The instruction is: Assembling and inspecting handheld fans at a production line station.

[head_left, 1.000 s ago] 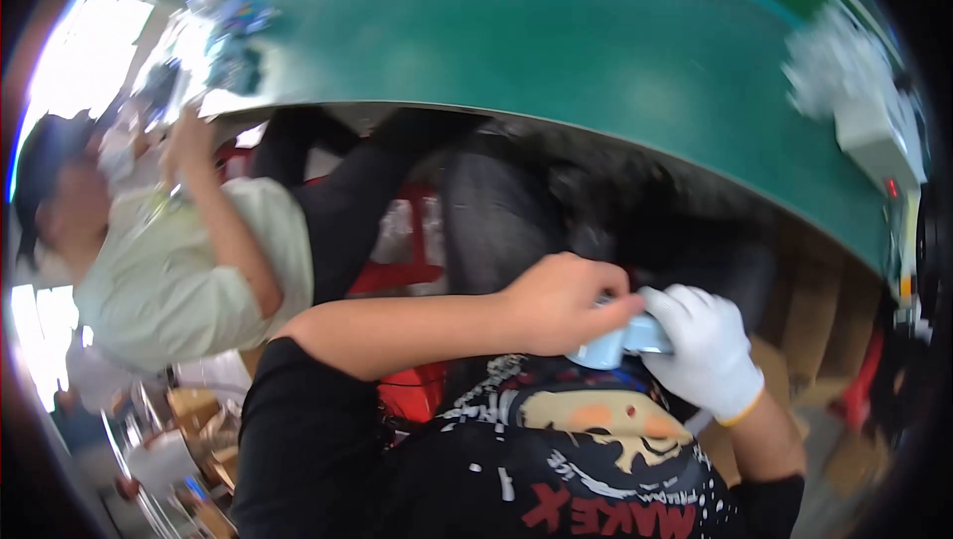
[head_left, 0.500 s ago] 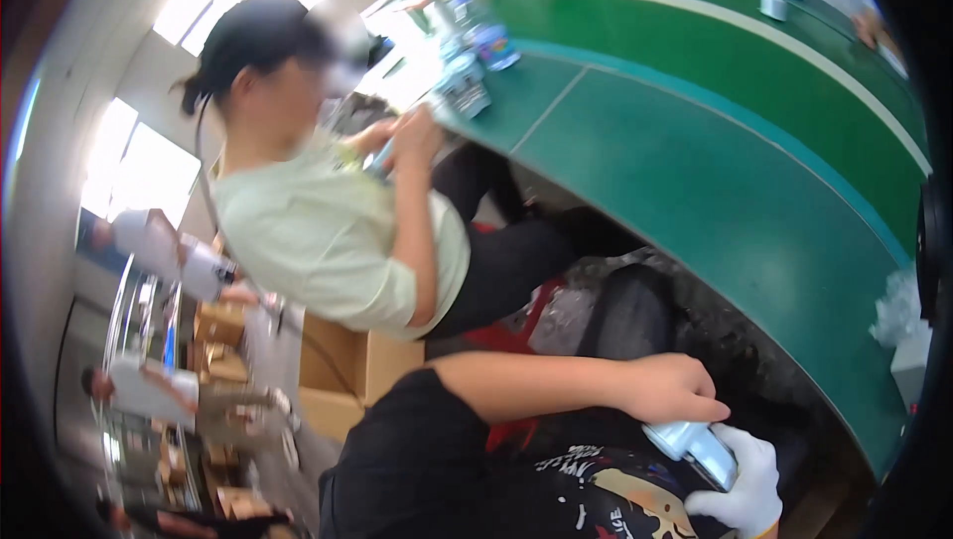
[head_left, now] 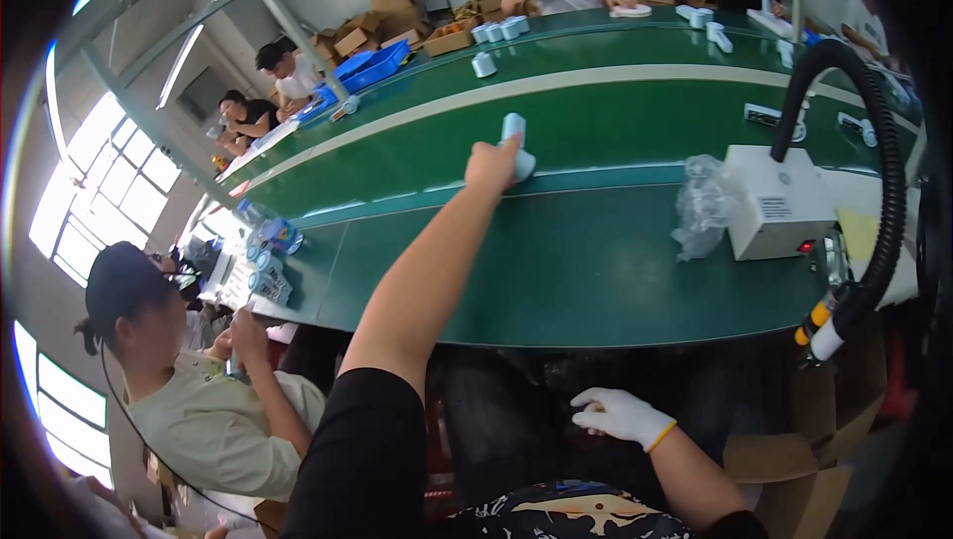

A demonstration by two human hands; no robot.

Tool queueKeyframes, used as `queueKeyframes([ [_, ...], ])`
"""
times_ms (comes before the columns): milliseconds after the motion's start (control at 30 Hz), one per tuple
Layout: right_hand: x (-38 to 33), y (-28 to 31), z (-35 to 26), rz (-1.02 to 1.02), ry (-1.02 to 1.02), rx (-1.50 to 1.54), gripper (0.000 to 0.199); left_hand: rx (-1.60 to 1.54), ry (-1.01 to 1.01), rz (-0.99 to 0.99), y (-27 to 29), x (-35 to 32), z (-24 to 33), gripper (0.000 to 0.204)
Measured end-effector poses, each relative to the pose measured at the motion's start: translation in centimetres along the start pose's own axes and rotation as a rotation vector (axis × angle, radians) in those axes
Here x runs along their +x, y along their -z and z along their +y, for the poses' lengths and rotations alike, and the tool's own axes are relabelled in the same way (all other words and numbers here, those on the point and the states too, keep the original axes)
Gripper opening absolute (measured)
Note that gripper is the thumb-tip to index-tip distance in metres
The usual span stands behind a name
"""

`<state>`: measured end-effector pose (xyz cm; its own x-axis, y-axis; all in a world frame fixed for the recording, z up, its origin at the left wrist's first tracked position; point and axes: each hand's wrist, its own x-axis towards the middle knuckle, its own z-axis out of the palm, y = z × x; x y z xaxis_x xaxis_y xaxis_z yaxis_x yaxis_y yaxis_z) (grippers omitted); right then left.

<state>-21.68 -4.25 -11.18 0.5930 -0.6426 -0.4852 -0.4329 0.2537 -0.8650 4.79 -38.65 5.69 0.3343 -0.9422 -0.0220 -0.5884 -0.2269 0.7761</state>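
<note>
My bare left hand (head_left: 489,167) reaches far out over the green belt, its fingers closed round a pale blue-white handheld device (head_left: 514,129). The device has a straight narrow part and a rounded wider end, which rests on or just above the belt near its close edge; I cannot tell which. My right hand (head_left: 623,416), in a white glove with a yellow cuff, hovers over my lap below the table edge. Its fingers are loosely bent and a little apart, with nothing seen in them.
A white box-shaped machine (head_left: 779,202) with a black flexible hose (head_left: 888,182) stands on the green table (head_left: 586,271) at right, beside crumpled clear plastic (head_left: 703,203). At left are a bottle (head_left: 283,231) and pale devices (head_left: 268,279). A co-worker (head_left: 218,410) sits close on my left.
My left hand has carried the device from my lap out to the belt. The gloved right hand has let go of it. The view has swung from the left to face the table.
</note>
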Motion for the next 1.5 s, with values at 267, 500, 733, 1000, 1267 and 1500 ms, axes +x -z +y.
queueKeyframes([
  [267, -0.5, 1.4, -0.3, 0.013, -0.110, -0.253, 0.060, -0.256, -0.177, -0.026, -5.3, 3.2, 3.3, 0.046],
  [500, -1.4, 1.9, 0.8, 0.045, -0.079, -0.258, 0.060, -0.344, -0.962, -0.386, -8.9, -8.9, 10.9, 0.036],
  [733, -0.5, 1.0, 2.7, 0.099, -0.020, -0.180, 0.054, -0.167, -0.849, -0.644, -10.7, -13.4, 12.8, 0.052],
  [1000, -0.4, 0.5, 1.9, 0.050, -0.043, -0.007, 0.044, -0.143, -0.767, -0.242, -6.0, -11.4, 8.6, 0.046],
  [1267, -1.1, 1.0, 2.0, 0.092, -0.063, -0.023, 0.041, -0.467, -0.644, -0.218, 0.9, -23.8, -1.0, 0.030],
  [1500, -0.7, 0.3, 0.9, 0.088, -0.078, 0.040, 0.044, -0.281, -0.456, -0.113, 0.5, -26.9, -4.5, 0.033],
])
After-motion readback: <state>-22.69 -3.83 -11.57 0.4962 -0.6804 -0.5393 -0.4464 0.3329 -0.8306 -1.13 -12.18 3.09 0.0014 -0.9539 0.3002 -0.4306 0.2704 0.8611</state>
